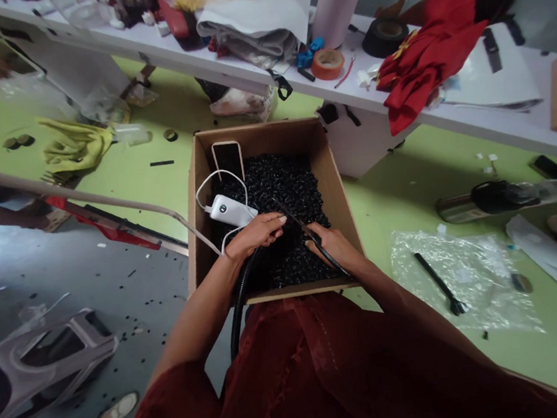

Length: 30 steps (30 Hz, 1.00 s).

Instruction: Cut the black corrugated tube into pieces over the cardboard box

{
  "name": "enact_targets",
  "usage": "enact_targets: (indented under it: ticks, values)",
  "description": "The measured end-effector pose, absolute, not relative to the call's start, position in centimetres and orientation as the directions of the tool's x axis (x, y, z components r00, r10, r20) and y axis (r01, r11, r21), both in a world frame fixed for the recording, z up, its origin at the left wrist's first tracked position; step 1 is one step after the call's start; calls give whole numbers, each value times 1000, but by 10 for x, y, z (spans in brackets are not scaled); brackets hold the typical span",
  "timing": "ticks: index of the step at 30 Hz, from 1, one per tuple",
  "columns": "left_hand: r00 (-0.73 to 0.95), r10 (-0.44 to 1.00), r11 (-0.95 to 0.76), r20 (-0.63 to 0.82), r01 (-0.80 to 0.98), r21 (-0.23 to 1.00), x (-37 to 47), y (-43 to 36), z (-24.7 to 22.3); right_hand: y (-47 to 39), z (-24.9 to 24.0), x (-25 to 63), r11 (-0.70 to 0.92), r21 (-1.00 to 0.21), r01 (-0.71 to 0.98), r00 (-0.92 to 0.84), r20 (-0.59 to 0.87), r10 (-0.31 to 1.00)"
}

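Observation:
My left hand (258,233) is closed over a black ribbed tube (240,290), which runs down from it across the box's near edge toward my lap. In my right hand (335,244) are dark scissors (326,254), their blades pointing up and left, near my left fingertips. Whether the blades touch the tube cannot be made out. Both hands are above an open cardboard box (346,208) filled with small shiny black pieces (285,178). A white power bank (231,209) with a white cable and a phone (228,160) lie at the box's left side.
Beyond the box runs a white shelf (359,82) with tape rolls, a red cloth (434,50) and folded sheets. On the green table to the right are a clear plastic bag (500,298) and a metal flask (459,207). A yellow cloth (74,141) lies left; a stool (49,359) stands below.

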State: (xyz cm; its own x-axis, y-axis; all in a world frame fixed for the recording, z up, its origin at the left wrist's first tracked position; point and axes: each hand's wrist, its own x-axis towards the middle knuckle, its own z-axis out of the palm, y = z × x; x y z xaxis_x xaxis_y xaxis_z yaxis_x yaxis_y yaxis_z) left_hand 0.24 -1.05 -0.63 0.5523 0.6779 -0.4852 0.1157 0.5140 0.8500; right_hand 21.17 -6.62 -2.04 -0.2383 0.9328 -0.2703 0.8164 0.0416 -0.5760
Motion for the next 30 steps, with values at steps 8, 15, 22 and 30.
enact_targets:
  ticks: [8,15,22,30]
  values:
    - [535,641,582,-550,129,803,3,-8,-16,-64,-27,214,73,-486,871,-247,-306,920]
    - [497,639,608,-588,143,781,4,-7,-18,-63,-29,214,82,-400,913,-225,-326,918]
    - [483,670,582,-564,131,803,5,-6,-14,-62,-31,212,58,-354,933,-169,-291,942]
    - [440,734,587,-517,-29,809,3,-2,-11,-63,-31,213,45,-552,833,-194,-216,957]
